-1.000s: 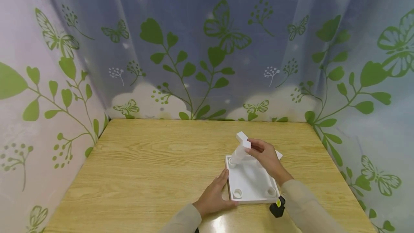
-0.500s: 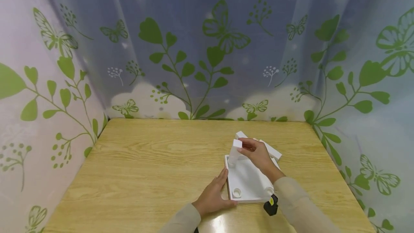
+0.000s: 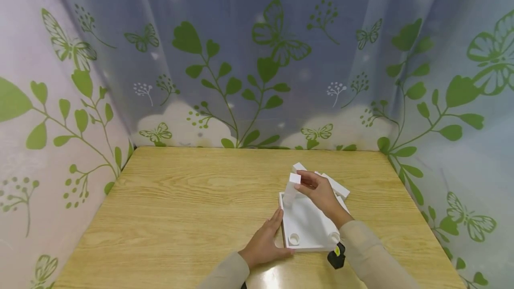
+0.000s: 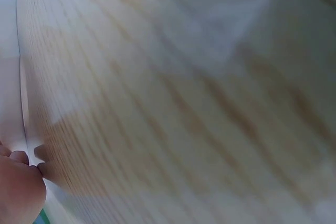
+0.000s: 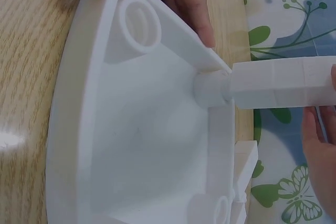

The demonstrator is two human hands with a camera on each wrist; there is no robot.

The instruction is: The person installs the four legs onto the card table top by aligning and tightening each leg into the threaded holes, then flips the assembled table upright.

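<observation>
A white square panel (image 3: 309, 226) with a raised rim lies on the wooden table, a round socket (image 5: 139, 24) at its near left corner. My right hand (image 3: 319, 191) grips the upper part of a white square-sided leg (image 5: 283, 82). That leg stands nearly upright at the far left corner, its narrower round end meeting the socket there (image 5: 210, 88). Along the panel's left side lies my left hand (image 3: 265, 242), fingers straight against the edge and thumb at the front rim. Only part of the left hand shows in the left wrist view.
Behind the panel lie loose white legs, one to the right (image 3: 338, 185) and another (image 3: 298, 167) partly behind my right hand. A black device (image 3: 336, 255) with a yellow spot sits at my right wrist. Patterned curtains (image 3: 257, 79) enclose the table (image 3: 180, 200).
Over the past second my right hand moved left and the tilted leg came closer to upright over the far left socket. The last half second shows almost no motion; my left hand stayed put.
</observation>
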